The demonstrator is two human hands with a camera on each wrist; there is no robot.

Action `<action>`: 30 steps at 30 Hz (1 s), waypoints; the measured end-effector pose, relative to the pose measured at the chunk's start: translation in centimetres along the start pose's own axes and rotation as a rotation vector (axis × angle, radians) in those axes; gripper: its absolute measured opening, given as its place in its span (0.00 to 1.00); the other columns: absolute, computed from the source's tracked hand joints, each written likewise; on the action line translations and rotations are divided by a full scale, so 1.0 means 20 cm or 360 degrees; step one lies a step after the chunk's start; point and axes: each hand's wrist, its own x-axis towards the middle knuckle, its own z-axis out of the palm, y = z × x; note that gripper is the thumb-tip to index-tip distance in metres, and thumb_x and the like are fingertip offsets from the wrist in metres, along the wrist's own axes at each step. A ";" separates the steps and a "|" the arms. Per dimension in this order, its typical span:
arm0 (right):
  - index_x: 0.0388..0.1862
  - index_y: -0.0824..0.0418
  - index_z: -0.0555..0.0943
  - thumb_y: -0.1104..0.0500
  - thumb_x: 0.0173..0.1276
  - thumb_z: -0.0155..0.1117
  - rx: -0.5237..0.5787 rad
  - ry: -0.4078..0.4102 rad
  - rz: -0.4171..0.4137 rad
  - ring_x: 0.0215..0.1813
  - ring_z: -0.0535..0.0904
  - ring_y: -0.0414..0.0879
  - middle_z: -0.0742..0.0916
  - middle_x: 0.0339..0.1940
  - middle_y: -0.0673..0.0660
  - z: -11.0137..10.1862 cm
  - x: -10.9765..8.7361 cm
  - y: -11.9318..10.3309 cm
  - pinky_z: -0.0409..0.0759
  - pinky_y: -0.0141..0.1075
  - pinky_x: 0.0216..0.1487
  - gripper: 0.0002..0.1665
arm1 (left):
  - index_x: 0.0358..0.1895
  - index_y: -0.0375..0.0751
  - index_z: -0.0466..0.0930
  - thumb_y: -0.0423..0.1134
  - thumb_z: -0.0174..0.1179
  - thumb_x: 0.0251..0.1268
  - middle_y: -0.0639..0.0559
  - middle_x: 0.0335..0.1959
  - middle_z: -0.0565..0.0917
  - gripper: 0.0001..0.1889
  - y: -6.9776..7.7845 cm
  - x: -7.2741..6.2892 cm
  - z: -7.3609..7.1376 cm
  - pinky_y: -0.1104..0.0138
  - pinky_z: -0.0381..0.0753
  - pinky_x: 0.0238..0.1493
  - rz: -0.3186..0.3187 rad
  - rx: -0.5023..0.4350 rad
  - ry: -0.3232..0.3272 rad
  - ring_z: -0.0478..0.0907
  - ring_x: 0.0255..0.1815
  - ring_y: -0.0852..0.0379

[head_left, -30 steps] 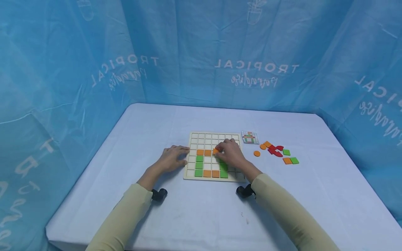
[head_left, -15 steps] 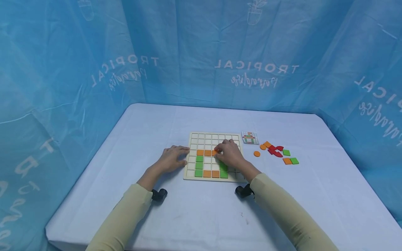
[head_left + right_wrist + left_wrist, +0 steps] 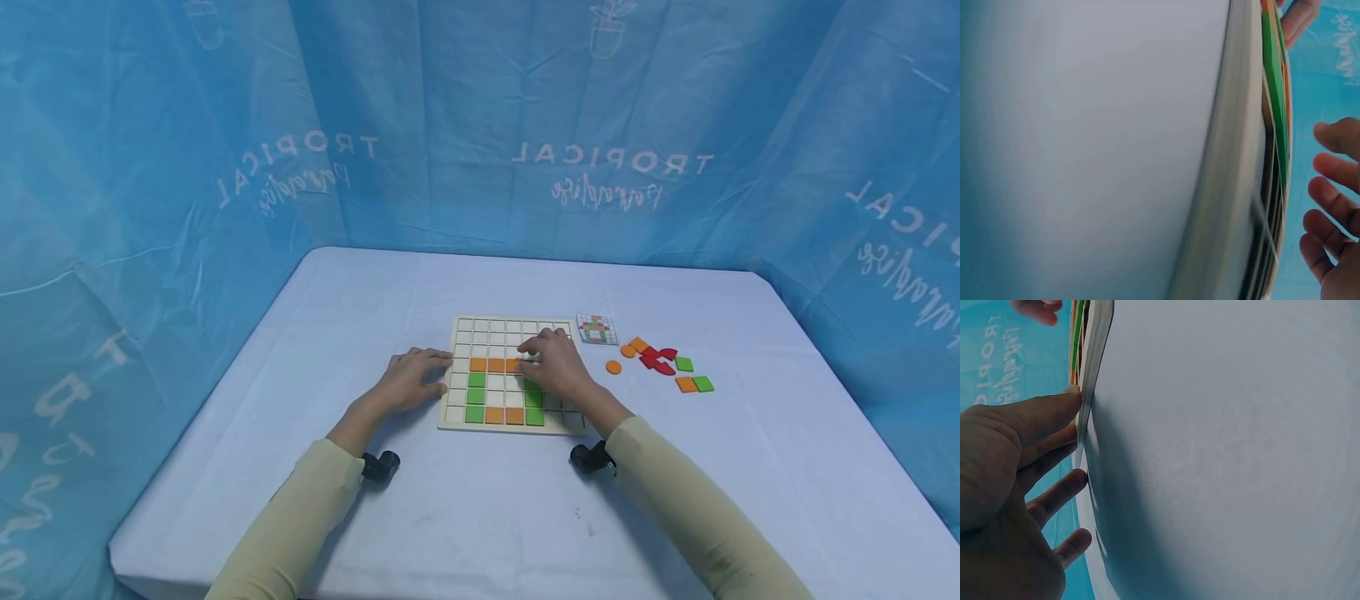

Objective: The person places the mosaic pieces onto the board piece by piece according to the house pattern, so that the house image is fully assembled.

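Board (image 3: 495,382): pale, gridded, flat on the white cloth (image 3: 480,508), between the 2 hands. Looks like wood, so I'd guess stiff, fairly light and inclined to slide if nudged.
Left hand (image 3: 408,379): thumb and fingers spread, tips against the board's left edge and wrapped round nothing. A good place to steady it from, I'd say.
Right hand (image 3: 557,365): over the board, thumb and index finger a little apart beside the 3rd orange tile (image 3: 513,365). I see nothing held between them; in the right wrist view the fingers look clear of the surface.
Orange tile: end of a row of 3, right edge partly hidden by the fingers. Thin and hard by the look of it, light, probably a bit slick; best pinched by 2 opposite sides, or nudged with 1 fingertip.
Green tiles (image 3: 476,396): a column down each side below that row, with 2 more orange squares between their near ends. Likely to shift if a sleeve brushes them.
Red pieces (image 3: 663,367): loose right of the board, some curved, lying close together; easiest taken by the rim.
Orange disc (image 3: 613,367): loose nearby, no corners, so a rim pinch would suit.
Card (image 3: 597,328): patterned, just beside the board's far right corner.
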 end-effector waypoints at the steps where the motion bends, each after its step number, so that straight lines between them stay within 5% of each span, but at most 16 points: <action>1: 0.47 0.59 0.85 0.54 0.63 0.68 0.0020 0.0010 0.0009 0.43 0.70 0.49 0.80 0.39 0.53 -0.01 -0.01 0.01 0.70 0.43 0.43 0.15 | 0.65 0.40 0.73 0.42 0.64 0.63 0.49 0.67 0.71 0.26 0.00 0.00 0.00 0.49 0.58 0.64 -0.0002 0.0002 -0.0004 0.64 0.66 0.47; 5: 0.48 0.60 0.85 0.53 0.63 0.68 0.0047 0.0053 0.0041 0.44 0.71 0.51 0.80 0.39 0.55 -0.06 -0.06 0.08 0.70 0.46 0.45 0.17 | 0.65 0.41 0.73 0.42 0.63 0.64 0.50 0.67 0.71 0.26 0.01 0.00 0.00 0.49 0.57 0.65 -0.0018 0.0008 -0.0016 0.64 0.67 0.47; 10: 0.49 0.62 0.84 0.55 0.62 0.70 0.0080 0.0110 0.0117 0.51 0.73 0.54 0.83 0.42 0.58 -0.13 -0.16 0.20 0.65 0.52 0.59 0.19 | 0.65 0.41 0.73 0.43 0.63 0.64 0.49 0.67 0.71 0.27 0.01 0.01 0.00 0.49 0.57 0.65 -0.0013 0.0005 -0.0018 0.63 0.68 0.47; 17: 0.49 0.65 0.83 0.56 0.61 0.70 0.0040 0.0178 0.0300 0.45 0.70 0.55 0.81 0.42 0.61 -0.26 -0.31 0.40 0.71 0.47 0.42 0.20 | 0.66 0.42 0.72 0.43 0.63 0.64 0.50 0.68 0.70 0.27 0.00 0.01 0.01 0.49 0.55 0.66 -0.0030 0.0003 -0.0025 0.61 0.69 0.47; 30: 0.50 0.72 0.80 0.58 0.58 0.72 -0.0111 0.0109 0.0566 0.50 0.65 0.66 0.75 0.47 0.73 -0.45 -0.56 0.75 0.72 0.55 0.41 0.25 | 0.66 0.42 0.72 0.43 0.63 0.64 0.50 0.68 0.70 0.27 0.00 0.01 0.01 0.48 0.54 0.67 -0.0043 -0.0004 -0.0023 0.60 0.70 0.45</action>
